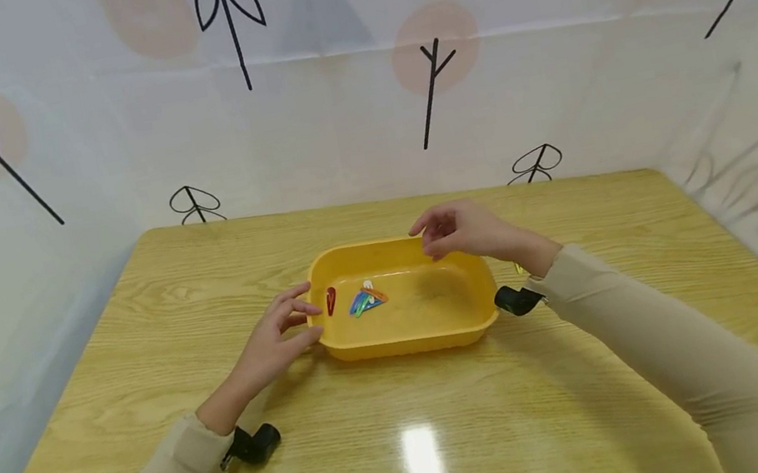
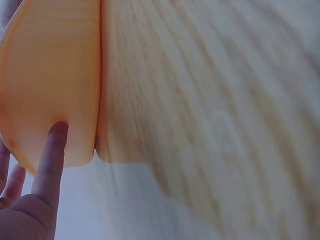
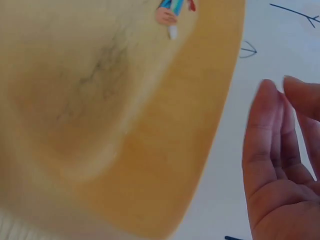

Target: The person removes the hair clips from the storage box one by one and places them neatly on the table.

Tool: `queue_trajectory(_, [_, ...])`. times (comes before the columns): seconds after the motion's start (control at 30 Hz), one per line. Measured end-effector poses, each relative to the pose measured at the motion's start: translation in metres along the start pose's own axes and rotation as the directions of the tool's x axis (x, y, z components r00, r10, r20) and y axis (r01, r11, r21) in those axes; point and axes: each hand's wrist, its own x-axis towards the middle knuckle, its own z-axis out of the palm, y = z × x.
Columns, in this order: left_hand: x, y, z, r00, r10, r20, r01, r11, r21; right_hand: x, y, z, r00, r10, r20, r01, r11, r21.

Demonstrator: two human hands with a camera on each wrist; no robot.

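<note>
While the left hand [image 1: 266,353] rests spread fingers against a yellow plastic tray [image 1: 409,344], the right hand [image 1: 465,231] hovers, thumb and fingertips close, nothing visibly held. Snap hair clips [image 1: 369,299] between them, nearer left: presumably light, stiff; best pinched edgewise.

Readable texts, labels, brands, numbers and signs: none. Yellow basin [image 1: 412,338]: no lettering could be read on the rim or outer wall. Small clips [image 1: 367,300], inside the basin toward its left end: too small for any marking to be made out. Black wrist devices [image 1: 259,444], one left of the basin on its near side, one near its right end: no brand was legible. Patterned cloth [image 1: 344,124], behind the basin: black line drawings, pictorial only. Tabletop [image 1: 343,463], beneath the basin: wood grain, no legible print.
</note>
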Motion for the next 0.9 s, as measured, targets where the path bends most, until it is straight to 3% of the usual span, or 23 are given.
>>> queue_trajectory(0.4, [-0.001,0.002,-0.001,1.000,0.020,-0.005,-0.020,1.000,0.016,0.027,0.003,0.009,0.978,-0.120,0.170,0.136,0.987,-0.088])
queue_trajectory(0.67, [0.000,0.000,0.000,1.000,0.011,-0.003,-0.011,1.000,0.006,0.047,0.008,0.022,0.946,-0.186,0.267,0.230,0.962,-0.145])
queue_trajectory(0.9, [0.001,-0.001,0.000,1.000,0.027,-0.004,-0.026,1.000,0.003,0.058,0.015,0.036,0.909,-0.220,0.355,0.316,0.917,-0.242])
